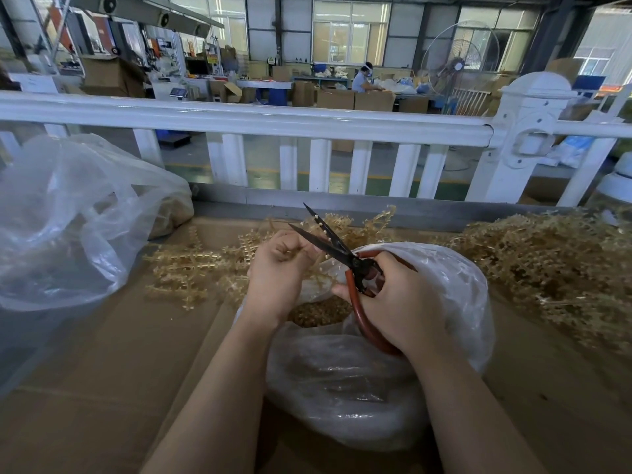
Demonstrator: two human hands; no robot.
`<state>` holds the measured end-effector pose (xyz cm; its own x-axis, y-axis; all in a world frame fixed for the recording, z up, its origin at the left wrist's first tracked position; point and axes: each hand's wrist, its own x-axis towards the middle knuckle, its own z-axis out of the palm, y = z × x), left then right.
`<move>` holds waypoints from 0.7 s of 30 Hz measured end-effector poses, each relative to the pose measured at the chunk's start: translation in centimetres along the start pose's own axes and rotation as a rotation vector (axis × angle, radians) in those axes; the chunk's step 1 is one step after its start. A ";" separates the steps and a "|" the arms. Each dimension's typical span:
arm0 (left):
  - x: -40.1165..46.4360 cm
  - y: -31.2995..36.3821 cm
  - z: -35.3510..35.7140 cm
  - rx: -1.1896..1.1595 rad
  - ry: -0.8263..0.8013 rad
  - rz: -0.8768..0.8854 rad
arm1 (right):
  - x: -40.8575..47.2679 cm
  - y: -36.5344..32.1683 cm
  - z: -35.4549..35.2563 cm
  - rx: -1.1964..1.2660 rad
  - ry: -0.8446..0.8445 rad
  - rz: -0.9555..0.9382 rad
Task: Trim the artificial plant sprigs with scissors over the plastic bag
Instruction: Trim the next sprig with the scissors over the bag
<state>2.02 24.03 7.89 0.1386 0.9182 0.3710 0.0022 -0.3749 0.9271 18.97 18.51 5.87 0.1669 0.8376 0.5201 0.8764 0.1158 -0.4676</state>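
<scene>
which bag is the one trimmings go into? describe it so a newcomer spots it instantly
Start at the white fence across the back, then come down the cardboard bench to the hands. The bag sits right under the scissors, open-mouthed with golden bits inside. The other clear bag lies far left, away from the hands.

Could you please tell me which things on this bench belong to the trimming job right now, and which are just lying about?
In use:
- scissors, blades open, gripped by the right hand
- sprig pinched by the left hand
- small bag under the hands, catching trimmings
- sprig heap at right, loose sprigs at left

Lying about:
- big bag, far left
- white fence
- fan
</scene>
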 end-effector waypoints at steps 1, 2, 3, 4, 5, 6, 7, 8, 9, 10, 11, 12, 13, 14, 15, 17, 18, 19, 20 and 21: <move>0.0 -0.1 0.0 -0.009 -0.003 -0.004 | 0.0 -0.1 -0.1 -0.006 0.010 -0.007; 0.1 -0.1 0.0 -0.031 -0.007 -0.012 | 0.0 -0.1 -0.2 -0.011 0.016 -0.012; 0.1 -0.2 -0.1 -0.063 -0.013 -0.021 | -0.1 -0.1 -0.2 -0.016 0.019 -0.016; 0.1 -0.2 -0.1 -0.095 -0.021 -0.031 | -0.1 -0.2 -0.3 -0.021 0.020 -0.020; 0.1 -0.2 -0.1 -0.123 -0.029 -0.039 | -0.1 -0.2 -0.3 -0.030 0.021 -0.021; 0.0 -0.1 0.0 -0.149 -0.036 -0.044 | -0.1 -0.2 -0.3 -0.040 0.023 -0.019; 0.0 0.0 0.0 -0.175 -0.045 -0.050 | -0.1 -0.2 -0.4 -0.050 0.027 -0.016; -0.1 0.1 0.0 -0.195 -0.055 -0.055 | -0.1 -0.2 -0.4 -0.057 0.032 -0.015; -0.1 0.1 0.0 -0.210 -0.065 -0.058 | -0.1 -0.1 -0.4 -0.060 0.036 -0.016; -0.1 0.2 -0.1 -0.222 -0.072 -0.061 | -0.2 -0.1 -0.4 -0.061 0.036 -0.017; -0.2 0.3 -0.1 -0.231 -0.078 -0.068 | -0.2 -0.1 -0.4 -0.062 0.034 -0.019; -0.2 0.3 -0.1 -0.240 -0.084 -0.079 | -0.1 -0.1 -0.4 -0.062 0.030 -0.022; -0.2 0.4 -0.1 -0.246 -0.090 -0.091 | -0.2 -0.1 -0.5 -0.054 0.025 -0.023; -0.2 0.4 -0.1 -0.247 -0.094 -0.097 | -0.2 -0.2 -0.5 -0.036 0.021 -0.022; -0.3 0.5 -0.1 -0.249 -0.099 -0.103 | -0.2 -0.3 -0.6 -0.015 0.018 -0.021; -0.4 0.7 -0.1 -0.273 -0.108 -0.128 | -0.3 -0.4 -0.6 0.008 0.022 -0.025; -0.4 0.8 -0.1 -0.285 -0.113 -0.139 | -0.2 -0.3 -0.6 0.013 0.026 -0.026; -0.3 0.8 -0.1 -0.294 -0.119 -0.147 | -0.2 -0.3 -0.5 0.020 0.026 -0.023; -0.3 0.8 -0.1 -0.304 -0.128 -0.152 | -0.2 -0.2 -0.5 0.030 0.024 -0.018; -0.3 0.8 -0.1 -0.316 -0.136 -0.156 | -0.2 -0.2 -0.4 0.038 0.022 -0.015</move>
<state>1.90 23.45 8.49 0.2906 0.9281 0.2329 -0.2690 -0.1543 0.9507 18.98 18.11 6.17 0.1641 0.8238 0.5427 0.8611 0.1488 -0.4862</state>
